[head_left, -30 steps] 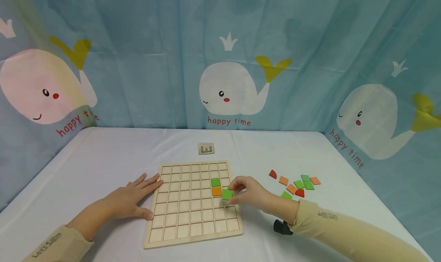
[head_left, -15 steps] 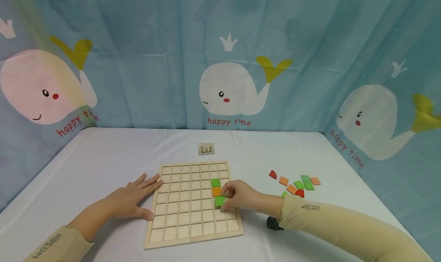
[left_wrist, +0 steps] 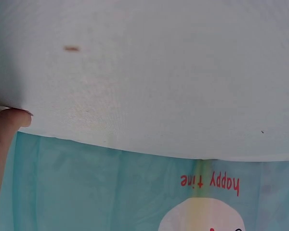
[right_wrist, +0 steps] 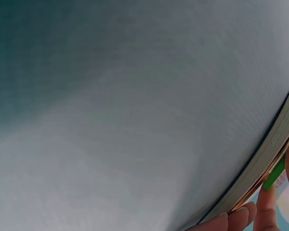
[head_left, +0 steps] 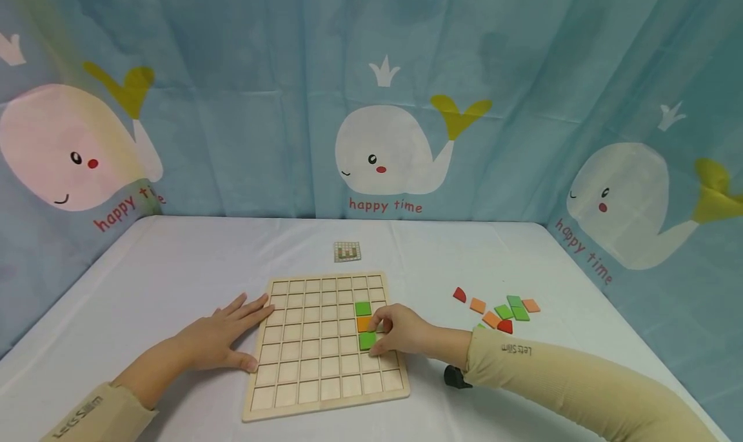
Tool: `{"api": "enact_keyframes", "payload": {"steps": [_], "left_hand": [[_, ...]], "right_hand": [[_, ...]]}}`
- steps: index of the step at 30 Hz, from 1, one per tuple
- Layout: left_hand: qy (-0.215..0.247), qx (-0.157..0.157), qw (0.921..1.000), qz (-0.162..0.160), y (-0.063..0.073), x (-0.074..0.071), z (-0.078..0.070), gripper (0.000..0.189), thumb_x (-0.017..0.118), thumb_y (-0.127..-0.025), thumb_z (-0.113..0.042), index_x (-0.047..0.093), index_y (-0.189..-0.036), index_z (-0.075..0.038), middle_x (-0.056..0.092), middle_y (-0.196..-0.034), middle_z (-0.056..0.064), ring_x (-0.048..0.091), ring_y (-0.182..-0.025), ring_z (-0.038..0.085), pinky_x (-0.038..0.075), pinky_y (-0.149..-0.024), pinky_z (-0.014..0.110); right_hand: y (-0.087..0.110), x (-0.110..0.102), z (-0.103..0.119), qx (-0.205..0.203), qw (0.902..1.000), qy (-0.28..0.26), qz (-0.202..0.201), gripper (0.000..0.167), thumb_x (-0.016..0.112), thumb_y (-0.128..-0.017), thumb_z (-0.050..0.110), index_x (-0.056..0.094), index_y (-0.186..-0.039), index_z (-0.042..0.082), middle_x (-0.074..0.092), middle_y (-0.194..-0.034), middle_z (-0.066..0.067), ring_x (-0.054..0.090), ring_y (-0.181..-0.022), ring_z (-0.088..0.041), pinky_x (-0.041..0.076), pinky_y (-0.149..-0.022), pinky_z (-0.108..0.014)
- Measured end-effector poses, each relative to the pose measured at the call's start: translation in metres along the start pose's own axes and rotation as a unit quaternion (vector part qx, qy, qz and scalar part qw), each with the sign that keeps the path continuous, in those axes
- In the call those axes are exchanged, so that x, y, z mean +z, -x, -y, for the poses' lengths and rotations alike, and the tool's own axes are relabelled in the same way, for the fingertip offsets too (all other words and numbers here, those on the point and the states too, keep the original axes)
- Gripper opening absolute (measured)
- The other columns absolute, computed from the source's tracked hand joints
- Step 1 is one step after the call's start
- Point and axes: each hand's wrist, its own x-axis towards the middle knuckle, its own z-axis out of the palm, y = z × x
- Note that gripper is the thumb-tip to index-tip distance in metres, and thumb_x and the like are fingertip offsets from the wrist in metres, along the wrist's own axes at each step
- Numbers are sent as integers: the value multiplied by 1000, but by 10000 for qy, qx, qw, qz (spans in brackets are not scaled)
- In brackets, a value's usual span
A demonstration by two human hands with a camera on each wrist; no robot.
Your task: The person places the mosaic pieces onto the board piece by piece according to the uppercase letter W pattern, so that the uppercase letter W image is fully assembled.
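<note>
A wooden grid board lies on the white table. My right hand pinches a green square tile between thumb and finger at the board's right part. Directly beyond it an orange tile sits in a cell, partly behind a fingertip, and a second green tile fills the cell beyond that. In the right wrist view the held tile shows as a green edge between the fingers, tilted against the board. My left hand rests spread at the board's left edge, fingertips and thumb touching the frame.
Right of the board lie loose orange tiles, green tiles and red quarter-round pieces. A small printed pattern card lies beyond the board. A black object shows under the right wrist. Whale-print curtains surround the table.
My right hand has carried the green tile left and nearer, from the board's right side to the cell just below the orange tile. The left hand has stayed put.
</note>
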Motion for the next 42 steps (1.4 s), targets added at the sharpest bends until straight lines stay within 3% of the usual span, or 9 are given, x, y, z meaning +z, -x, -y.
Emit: {"api": "enact_keyframes", "payload": {"steps": [19,26,35,42], "left_hand": [[1,74,10000,-65,2,3,2,96,66,-76,-63,31,-153,-17,21,-160,12,18,-138,55,26,-96,75],[-6,50,10000,-51,1,3,3,96,66,-76,-64,32,-152,-17,19,-161,9,18,-138,54,26,-97,75],[6,45,10000,-56,0,4,3,96,66,-75,-64,33,-152,-15,22,-159,13,18,-138,54,25,-97,74],[14,41,10000,-47,1,3,2,96,66,-75,-63,32,-152,-16,21,-160,11,18,-138,55,25,-97,75]], "right_hand": [[2,3,3,1,9999,160,0,27,85,-72,3,65,-88,10,42,-67,0,41,-65,-14,30,-55,-23],[1,0,2,51,9998,-169,-18,26,85,-71,3,67,-89,9,44,-68,-1,42,-64,-14,32,-54,-23],[5,-17,-6,35,9979,-637,-107,22,81,-76,3,70,-95,6,50,-72,-3,44,-64,-15,37,-56,-26],[11,-35,-9,215,9965,-777,-223,22,79,-80,5,70,-100,4,51,-85,-5,44,-72,-18,39,-60,-28]]}}
